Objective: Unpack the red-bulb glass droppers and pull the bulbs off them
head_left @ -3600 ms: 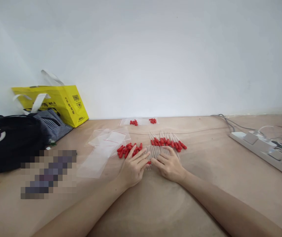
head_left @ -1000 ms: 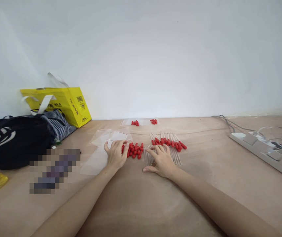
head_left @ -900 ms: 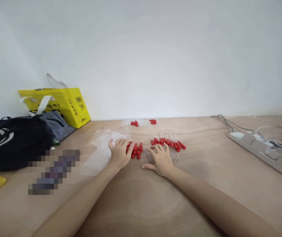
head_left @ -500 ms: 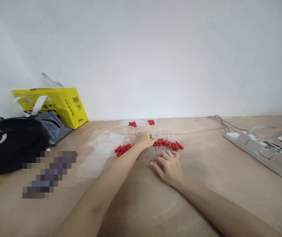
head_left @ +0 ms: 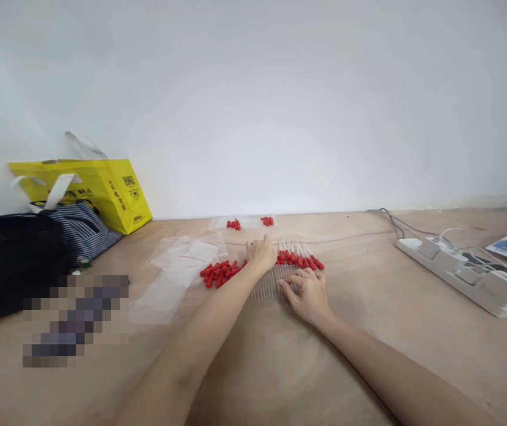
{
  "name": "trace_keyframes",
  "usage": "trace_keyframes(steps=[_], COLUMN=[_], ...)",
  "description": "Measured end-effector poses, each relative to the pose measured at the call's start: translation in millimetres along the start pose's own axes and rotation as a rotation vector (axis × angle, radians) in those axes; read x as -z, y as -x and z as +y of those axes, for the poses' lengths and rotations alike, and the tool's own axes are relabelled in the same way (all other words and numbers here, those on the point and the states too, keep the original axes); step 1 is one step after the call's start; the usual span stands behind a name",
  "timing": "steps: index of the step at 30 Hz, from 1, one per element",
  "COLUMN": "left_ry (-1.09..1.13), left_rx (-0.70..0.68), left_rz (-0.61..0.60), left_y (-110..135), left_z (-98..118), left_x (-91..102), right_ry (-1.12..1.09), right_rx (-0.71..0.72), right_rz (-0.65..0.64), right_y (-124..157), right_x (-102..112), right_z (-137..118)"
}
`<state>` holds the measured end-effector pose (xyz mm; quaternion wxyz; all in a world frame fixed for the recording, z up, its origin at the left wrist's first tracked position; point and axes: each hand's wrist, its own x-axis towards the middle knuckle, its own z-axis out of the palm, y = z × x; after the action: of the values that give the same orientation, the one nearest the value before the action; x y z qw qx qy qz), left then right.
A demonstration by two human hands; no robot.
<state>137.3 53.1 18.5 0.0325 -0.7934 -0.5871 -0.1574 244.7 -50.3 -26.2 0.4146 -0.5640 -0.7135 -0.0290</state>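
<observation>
Clear thin tubes [head_left: 265, 284] lie side by side in a row on the table. My right hand [head_left: 309, 296] rests at their right end, its fingers curled and its thumb drawn in against the tubes. What sits in that pinch is too small to make out. Beyond the row my left hand [head_left: 262, 254] reaches forward with fingers apart, nearest to several droppers with red bulbs [head_left: 300, 259] whose clear stems point away. Left of that wrist is a loose pile of red bulbs [head_left: 220, 273], partly hidden by the forearm.
Flat clear zip bags [head_left: 164, 290] overlap at the left of the pile. A bag with red bulbs [head_left: 234, 225] lies near the wall. A white power strip [head_left: 457, 275] with plugs stands at right; a yellow bag [head_left: 120, 195] and a black bag [head_left: 18, 266] at left.
My right hand's fingers have drawn together over the tubes. My left hand's fingers now point forward and away from the red bulbs. The view has shifted slightly right.
</observation>
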Motion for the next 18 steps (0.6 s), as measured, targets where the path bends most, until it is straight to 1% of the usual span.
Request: trace_keyframes(steps=[3,5,7,8,9,11,12,14,16,18], left_ry=[0.025,0.047,0.068,0.079,0.093,0.095,0.091,0.080,0.072,0.068], left_rx=[0.015,-0.019,-0.076,-0.116,-0.216,-0.339,-0.388,-0.431,-0.433,-0.425], left_rz=[0.076,0.110,0.120,0.129,0.163,0.241,0.283,0.350,0.380,0.383], left_y=[18,39,65,79,91,109,116,122,123,122], left_z=[-10,-25,-43,-52,-61,-74,-79,-86,-88,-89], left_x=[14.7,25.7,34.0,36.3,37.5,36.5,35.1,31.8,29.3,27.8], right_ry=[-0.026,-0.046,-0.052,-0.041,-0.022,0.037,0.069,0.121,0.136,0.128], right_rx=[-0.013,0.022,0.091,0.135,0.185,0.285,0.329,0.384,0.373,0.315], right_rz=[0.017,0.032,0.048,0.057,0.064,0.065,0.057,0.051,0.097,0.199], right_y=[-2,-3,-4,-5,-5,-4,-3,-1,1,2], right_x=[2,2,1,1,0,-1,-2,-5,-9,-10], right_z=[5,8,9,8,7,1,-3,-9,-13,-14])
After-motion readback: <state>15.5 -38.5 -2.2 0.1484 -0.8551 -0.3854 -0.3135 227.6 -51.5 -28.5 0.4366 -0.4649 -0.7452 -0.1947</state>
